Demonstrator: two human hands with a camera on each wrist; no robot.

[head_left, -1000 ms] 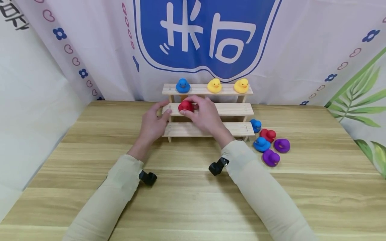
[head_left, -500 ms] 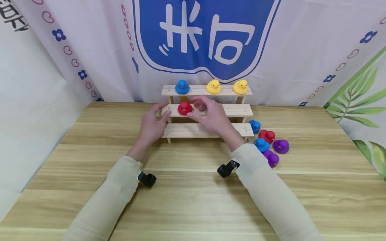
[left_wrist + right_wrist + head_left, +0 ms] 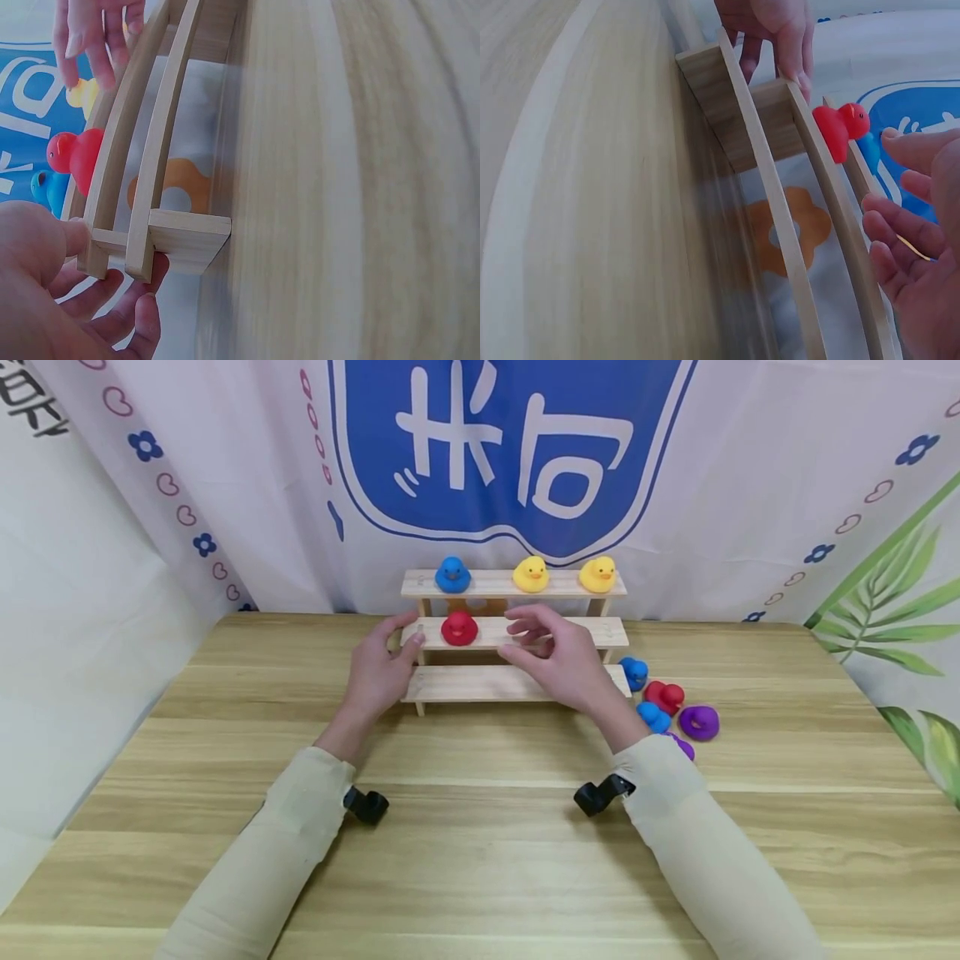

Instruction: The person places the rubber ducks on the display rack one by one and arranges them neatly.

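A three-step wooden display shelf (image 3: pixel 472 683) stands at the back of the table. On its middle step, towards the left, sits a red rubber duck (image 3: pixel 459 628). My left hand (image 3: pixel 381 668) grips the shelf's left end; the left wrist view shows its thumb on the middle plank and its fingers curled beneath. To the right of the red duck, my right hand (image 3: pixel 562 656) hovers before the middle step, holding nothing, fingers loosely bent and apart from the duck. A blue duck (image 3: pixel 453 575) and two yellow ducks, the nearer one (image 3: pixel 531 575) centrally placed, line the top step.
Beside the shelf's right end lie several loose ducks: a blue duck (image 3: pixel 633 674), a red duck (image 3: pixel 664 697), another blue duck (image 3: pixel 654 717) and a purple duck (image 3: pixel 700 723). A second purple duck (image 3: pixel 681 746) is partly behind the right sleeve. A printed curtain (image 3: pixel 285 527) hangs behind.
The right hand has let go of the red duck, which stays on the middle step, and has drawn away to the right. My left hand has kept its place.
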